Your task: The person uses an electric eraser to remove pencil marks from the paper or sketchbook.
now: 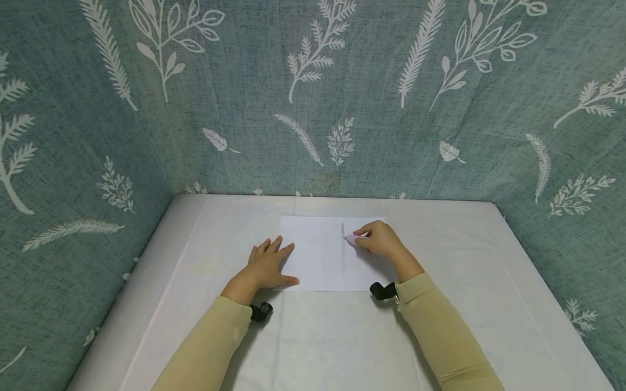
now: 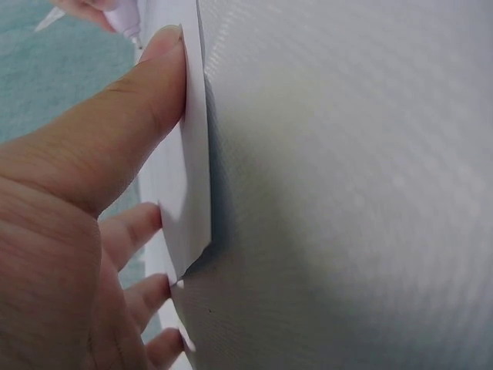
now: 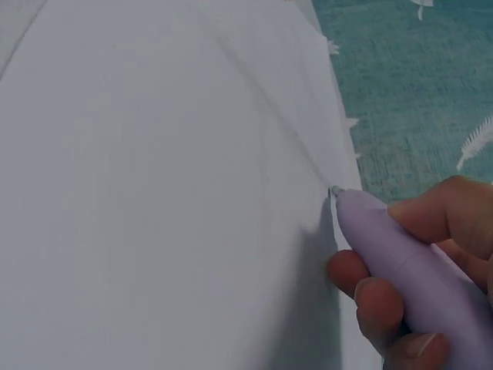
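From my head view, the pen (image 1: 351, 238) is mostly buried under the right hand (image 1: 379, 239). My right wrist view cuts its barrel off at the bottom edge, and the left wrist view shows only its blurred tip.

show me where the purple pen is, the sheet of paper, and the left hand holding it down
purple pen (image 3: 408, 258), right wrist view, on the middle of its barrel.
sheet of paper (image 1: 315, 255), head view, on its bare middle.
left hand (image 1: 266, 266), head view, on the back of the hand.
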The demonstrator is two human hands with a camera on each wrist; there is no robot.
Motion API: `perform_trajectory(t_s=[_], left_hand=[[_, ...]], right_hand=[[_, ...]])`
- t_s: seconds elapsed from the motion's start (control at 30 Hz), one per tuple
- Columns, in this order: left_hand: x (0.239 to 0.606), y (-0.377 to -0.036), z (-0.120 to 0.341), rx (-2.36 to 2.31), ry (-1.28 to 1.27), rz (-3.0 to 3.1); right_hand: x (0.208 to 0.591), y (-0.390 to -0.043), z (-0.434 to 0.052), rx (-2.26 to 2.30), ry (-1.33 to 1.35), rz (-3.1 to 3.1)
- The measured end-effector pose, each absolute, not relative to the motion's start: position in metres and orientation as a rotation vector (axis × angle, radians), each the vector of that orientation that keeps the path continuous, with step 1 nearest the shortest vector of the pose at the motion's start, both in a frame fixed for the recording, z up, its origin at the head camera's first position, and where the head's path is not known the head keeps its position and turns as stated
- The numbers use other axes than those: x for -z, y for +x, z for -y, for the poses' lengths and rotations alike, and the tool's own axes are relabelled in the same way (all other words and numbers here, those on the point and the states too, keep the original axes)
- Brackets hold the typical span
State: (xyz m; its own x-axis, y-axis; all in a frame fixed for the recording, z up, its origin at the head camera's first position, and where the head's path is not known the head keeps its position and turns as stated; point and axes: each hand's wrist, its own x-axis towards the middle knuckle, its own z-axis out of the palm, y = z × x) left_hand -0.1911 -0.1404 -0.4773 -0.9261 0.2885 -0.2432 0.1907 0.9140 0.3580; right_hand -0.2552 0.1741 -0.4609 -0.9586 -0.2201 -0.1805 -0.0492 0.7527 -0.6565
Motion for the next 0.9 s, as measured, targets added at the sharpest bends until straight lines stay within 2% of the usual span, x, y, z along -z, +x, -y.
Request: perform_trajectory(t_s=[0.9], left_hand=[[0.4759,-0.1890,0.1392,-0.477,0.368,-2.783]], right_hand=[[0.4619,-0.2598,-0.1743,1.021,-0.209,-2.692]])
